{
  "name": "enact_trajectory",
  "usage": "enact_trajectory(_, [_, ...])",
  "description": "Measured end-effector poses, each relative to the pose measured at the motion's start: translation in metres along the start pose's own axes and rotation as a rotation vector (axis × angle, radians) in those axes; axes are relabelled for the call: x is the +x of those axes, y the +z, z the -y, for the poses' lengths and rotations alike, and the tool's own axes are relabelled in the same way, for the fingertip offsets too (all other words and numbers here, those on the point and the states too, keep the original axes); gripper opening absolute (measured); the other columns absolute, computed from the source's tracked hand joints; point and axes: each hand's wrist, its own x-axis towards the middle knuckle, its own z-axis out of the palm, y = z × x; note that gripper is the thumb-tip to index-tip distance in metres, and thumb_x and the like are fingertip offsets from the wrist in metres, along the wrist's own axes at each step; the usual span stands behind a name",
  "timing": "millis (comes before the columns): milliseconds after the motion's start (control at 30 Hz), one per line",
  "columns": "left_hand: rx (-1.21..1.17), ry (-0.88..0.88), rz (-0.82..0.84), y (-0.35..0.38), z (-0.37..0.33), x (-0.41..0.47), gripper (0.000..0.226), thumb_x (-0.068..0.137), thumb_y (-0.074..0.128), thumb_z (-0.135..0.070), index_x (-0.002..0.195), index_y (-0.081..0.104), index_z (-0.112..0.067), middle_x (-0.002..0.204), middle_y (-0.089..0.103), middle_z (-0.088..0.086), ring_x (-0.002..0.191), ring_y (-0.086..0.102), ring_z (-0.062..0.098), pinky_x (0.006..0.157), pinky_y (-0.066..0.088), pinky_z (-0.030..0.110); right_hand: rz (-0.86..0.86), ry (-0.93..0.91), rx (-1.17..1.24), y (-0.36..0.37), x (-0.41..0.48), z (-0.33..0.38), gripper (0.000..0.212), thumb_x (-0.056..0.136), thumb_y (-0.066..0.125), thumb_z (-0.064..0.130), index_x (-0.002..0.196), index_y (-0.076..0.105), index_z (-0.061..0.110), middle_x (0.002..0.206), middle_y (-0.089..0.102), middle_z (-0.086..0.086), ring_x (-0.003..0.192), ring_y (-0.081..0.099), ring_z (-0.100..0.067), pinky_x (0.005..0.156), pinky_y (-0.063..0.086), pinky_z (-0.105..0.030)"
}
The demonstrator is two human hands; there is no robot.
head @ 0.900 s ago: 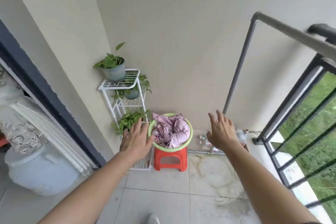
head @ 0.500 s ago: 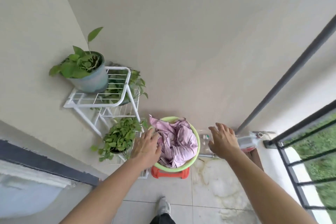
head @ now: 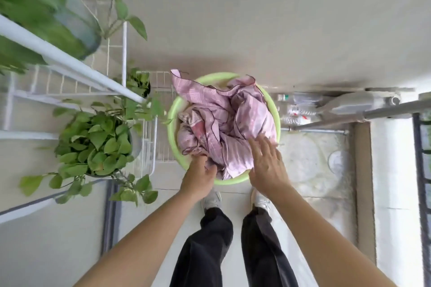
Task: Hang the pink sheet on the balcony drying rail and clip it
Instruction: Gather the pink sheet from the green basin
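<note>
Zero hung so far: thin, crumpled pink patterned fabric sheet [head: 221,123] sits bunched in round pale-green plastic basin [head: 171,130], frame centre. Left hand [head: 200,176] curls into a near-edge fold; right hand [head: 265,165] lies flat on the cloth, fingers spread. Grey metal rail [head: 384,109], right side, carries nothing; lift, drape, clip pending.

Crumpled pink cloth sheet [head: 221,123] in a smooth light-green plastic basin [head: 173,121], beside a white-coated wire rack [head: 149,137].

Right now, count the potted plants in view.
3: blurred large plant at upper left; small plant mid-frame, left of the green basin; leafy plant at lower left. Leaves may hide more.
</note>
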Motion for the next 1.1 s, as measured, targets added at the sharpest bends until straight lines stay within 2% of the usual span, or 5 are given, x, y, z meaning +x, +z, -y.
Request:
enact_trajectory(167, [-0.291,-0.186,-0.060,0.045,0.011,0.039,0.025,0.100,0.044,-0.047,0.103,0.047,-0.023,0.089,0.052,-0.016,0.082,0.053,0.002,0.072,0.038,0.025,-0.074,0.070,0.025,0.067,0.023,-0.018,0.084,0.073,0.075,0.019,0.149,0.038,0.011,0.152,0.040,-0.012,0.146,0.028,-0.032,0.118,0.024,-0.053])
enact_trajectory(433, [-0.411,-0.442,-0.121,0.058,0.009,0.104,0.095,0.058,0.057,-0.090,0.112,0.062,-0.012,0.108,0.067,-0.001,0.097,0.063,0.020,0.076,0.048,0.029,-0.126,0.069,0.053,0.087,0.045,-0.031,0.106,0.056,0.086,0.031,0.148,0.037,0.014,0.147,0.043,-0.011,0.143,0.031,-0.033,0.118,0.024,-0.049])
enact_trajectory(733, [-0.519,-0.468,-0.259,0.079,0.012,0.138,0.066,0.083,0.064,-0.059,0.124,0.060,-0.009,0.125,0.064,0.009,0.115,0.060,0.028,0.089,0.044,0.025,-0.116,0.025,-0.099,0.098,0.064,-0.033,0.096,0.054,0.083,0.033,0.139,0.043,0.013,0.138,0.048,-0.013,0.131,0.040,-0.036,0.109,0.028,-0.051])
enact_trajectory(933, [-0.489,-0.400,-0.330,0.064,0.009,0.101,0.056,0.092,0.051,-0.059,0.098,0.069,-0.006,0.099,0.070,0.008,0.092,0.064,0.028,0.073,0.048,0.030,-0.137,-0.058,-0.109,0.072,0.058,-0.041,0.081,0.061,0.077,0.033,0.134,0.048,0.013,0.130,0.050,-0.012,0.123,0.043,-0.035,0.101,0.036,-0.051])
enact_trajectory(1100, [-0.559,-0.305,-0.453,0.017,-0.023,0.029,0.034,0.091,0.057,-0.050,0.072,0.062,-0.023,0.077,0.065,-0.005,0.080,0.063,0.022,0.071,0.046,0.030,-0.394,-0.154,0.060,0.009,0.023,-0.029,0.059,0.061,0.067,0.025,0.116,0.058,0.003,0.128,0.056,-0.016,0.129,0.046,-0.037,0.109,0.032,-0.052])
